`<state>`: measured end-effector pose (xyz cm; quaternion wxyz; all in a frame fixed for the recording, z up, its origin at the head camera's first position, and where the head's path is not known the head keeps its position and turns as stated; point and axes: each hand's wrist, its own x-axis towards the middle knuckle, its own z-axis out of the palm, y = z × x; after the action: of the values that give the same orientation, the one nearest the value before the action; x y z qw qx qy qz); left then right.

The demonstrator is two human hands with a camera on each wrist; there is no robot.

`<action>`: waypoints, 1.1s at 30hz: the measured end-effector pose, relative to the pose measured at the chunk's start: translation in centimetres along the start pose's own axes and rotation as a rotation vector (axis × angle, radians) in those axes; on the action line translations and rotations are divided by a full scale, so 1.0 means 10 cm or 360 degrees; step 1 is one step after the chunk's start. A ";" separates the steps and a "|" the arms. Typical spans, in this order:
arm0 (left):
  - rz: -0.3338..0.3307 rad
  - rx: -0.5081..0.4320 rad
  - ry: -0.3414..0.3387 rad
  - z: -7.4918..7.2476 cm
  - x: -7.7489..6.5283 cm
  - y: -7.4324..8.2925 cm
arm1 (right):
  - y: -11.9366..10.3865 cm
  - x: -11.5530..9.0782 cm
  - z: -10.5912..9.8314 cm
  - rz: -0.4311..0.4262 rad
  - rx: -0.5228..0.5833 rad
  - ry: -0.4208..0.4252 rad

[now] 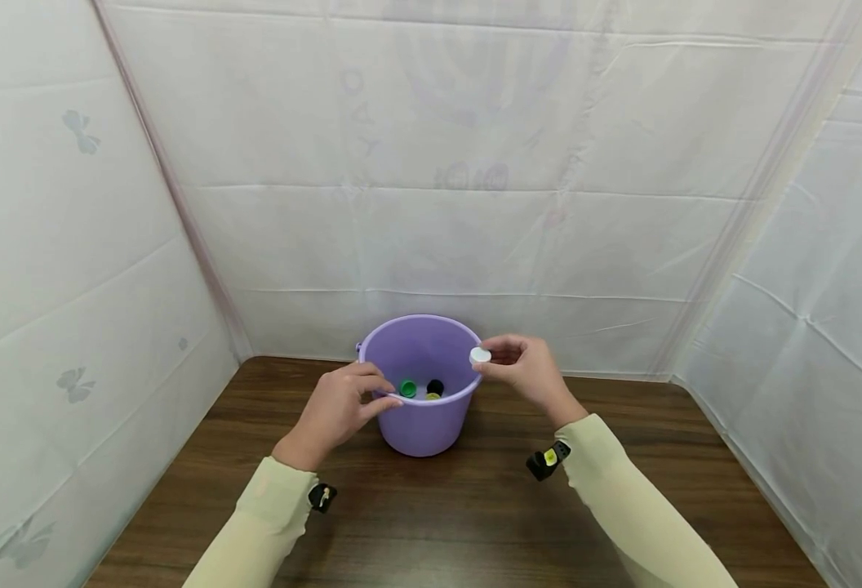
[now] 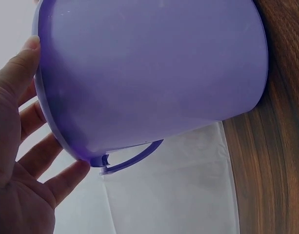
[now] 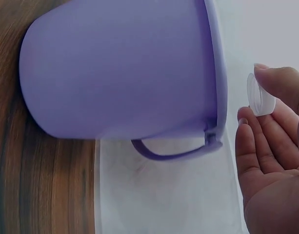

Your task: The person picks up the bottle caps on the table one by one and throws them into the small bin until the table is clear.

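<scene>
A purple bucket (image 1: pixel 424 429) stands upright on the table. My left hand (image 1: pixel 339 404) holds its near left rim, thumb on the outside and fingers reaching over to the inner side. At the right rim, my right hand (image 1: pixel 530 367) pinches a white bottle cap (image 1: pixel 479 356) between thumb and fingertips. In the right wrist view the cap (image 3: pixel 261 97) shows its hollow side and stands just above the rim. Down in the bucket lie a green cap (image 1: pixel 407 389), a black cap (image 1: pixel 435 387) and a yellow cap (image 1: pixel 432 397), partly hidden by the near rim.
The dark wood table (image 1: pixel 416 531) runs back to a white cloth wall (image 1: pixel 460 245) close behind the bucket. More cloth hangs at the left and right. The bucket's purple handle (image 2: pixel 134 160) hangs down on its far side.
</scene>
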<state>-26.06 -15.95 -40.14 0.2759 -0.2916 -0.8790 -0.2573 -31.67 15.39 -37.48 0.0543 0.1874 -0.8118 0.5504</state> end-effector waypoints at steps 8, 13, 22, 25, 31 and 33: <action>0.0006 -0.0001 0.0013 0.01 -0.01 -0.02 | -0.04 0.10 0.12 -0.0006 -0.0010 0.0026; 0.0021 0.0014 0.0033 0.01 -0.01 -0.03 | -0.05 0.15 0.19 -0.0002 -0.0007 0.0011; 0.0013 0.0021 0.0012 0.01 0.00 -0.02 | -0.04 0.20 0.26 0.0035 0.0018 0.0010; 0.0013 0.0031 0.0011 0.02 0.00 -0.02 | -0.03 0.22 0.27 0.0053 0.0032 0.0002; 0.0007 0.0042 0.0007 0.02 0.00 -0.02 | -0.05 0.23 0.29 0.0064 0.0043 0.0004; 0.0006 0.0038 0.0007 0.02 0.00 -0.03 | -0.05 0.24 0.30 0.0063 0.0042 0.0009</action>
<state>-26.31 -16.00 -40.41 0.2819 -0.2894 -0.8808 -0.2468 -33.32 11.90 -37.46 0.0431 0.1705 -0.8078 0.5627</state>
